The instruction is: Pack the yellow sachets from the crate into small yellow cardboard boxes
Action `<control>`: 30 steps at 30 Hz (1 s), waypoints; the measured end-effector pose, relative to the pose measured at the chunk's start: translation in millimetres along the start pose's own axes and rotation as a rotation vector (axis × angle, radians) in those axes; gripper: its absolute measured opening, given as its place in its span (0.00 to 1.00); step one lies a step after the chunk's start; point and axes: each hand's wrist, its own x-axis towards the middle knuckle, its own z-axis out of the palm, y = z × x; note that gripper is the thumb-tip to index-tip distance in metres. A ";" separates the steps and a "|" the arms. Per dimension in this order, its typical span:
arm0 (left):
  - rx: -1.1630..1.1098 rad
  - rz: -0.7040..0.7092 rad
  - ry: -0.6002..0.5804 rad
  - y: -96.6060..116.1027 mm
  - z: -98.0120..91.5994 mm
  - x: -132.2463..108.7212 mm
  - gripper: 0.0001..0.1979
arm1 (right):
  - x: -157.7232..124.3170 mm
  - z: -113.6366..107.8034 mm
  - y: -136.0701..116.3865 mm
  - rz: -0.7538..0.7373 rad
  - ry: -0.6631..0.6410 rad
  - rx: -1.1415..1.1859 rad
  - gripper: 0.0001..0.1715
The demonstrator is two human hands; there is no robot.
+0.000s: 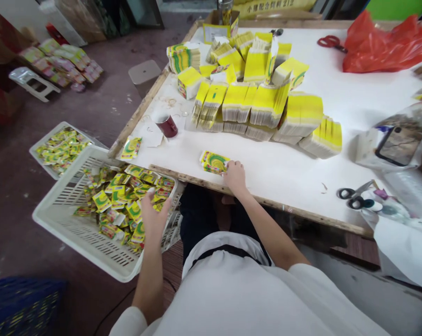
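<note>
My right hand rests on the near edge of the white table, fingers curled onto a small yellow-green packet stack. My left hand hovers over a white plastic basket full of yellow-green folded packets, fingers spread and holding nothing. A large pile of flat yellow carton blanks lies across the middle of the table, beyond my right hand. One loose packet sits at the table's left corner.
A dark red cup stands left of the pile. Scissors lie at the right edge, a phone beyond them, a red plastic bag and red scissors at the back. A second white basket of packets sits on the floor.
</note>
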 end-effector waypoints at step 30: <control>-1.052 -0.279 -0.239 96.0 80.4 -32.2 0.16 | -68.8 -43.1 -4.5 -0.186 -0.238 0.888 0.08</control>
